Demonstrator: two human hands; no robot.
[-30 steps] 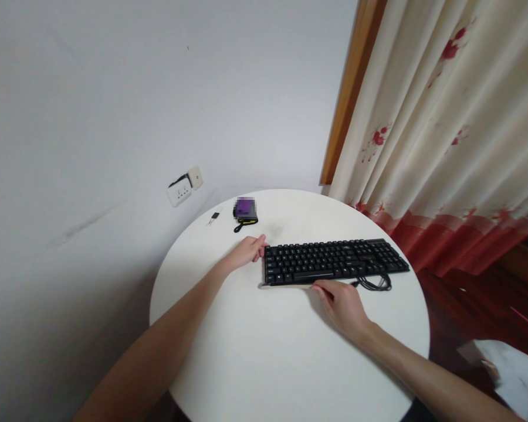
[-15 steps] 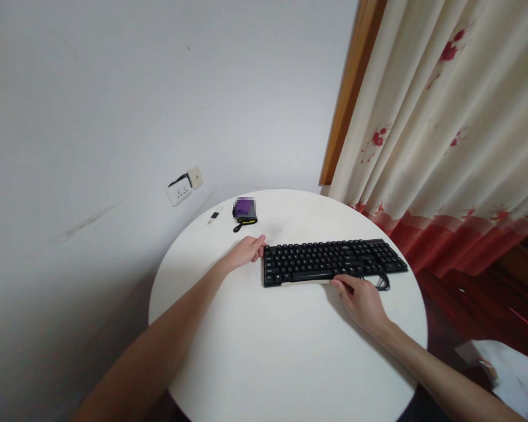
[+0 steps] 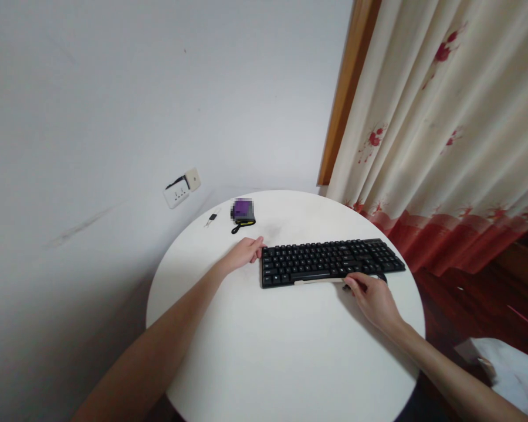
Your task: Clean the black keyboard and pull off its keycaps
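Note:
A black keyboard (image 3: 330, 261) lies across the round white table (image 3: 268, 351). My left hand (image 3: 244, 253) rests at the keyboard's left end, its fingers together and curled against the edge. My right hand (image 3: 372, 299) sits at the keyboard's front edge toward the right, pinching the end of a thin pale strip (image 3: 319, 281). The strip lies flat along the keyboard's front edge. The keyboard's coiled black cable (image 3: 382, 276) is mostly hidden behind my right hand.
A small purple and black object (image 3: 242, 211) with a cord lies at the table's far side, with a tiny dark clip (image 3: 210, 218) to its left. A wall socket (image 3: 179, 191) is on the white wall. A flowered curtain (image 3: 444, 146) hangs at the right.
My right hand has slid to the right along the keyboard's front edge, drawing the pale strip with it. My left hand and the keyboard have stayed put.

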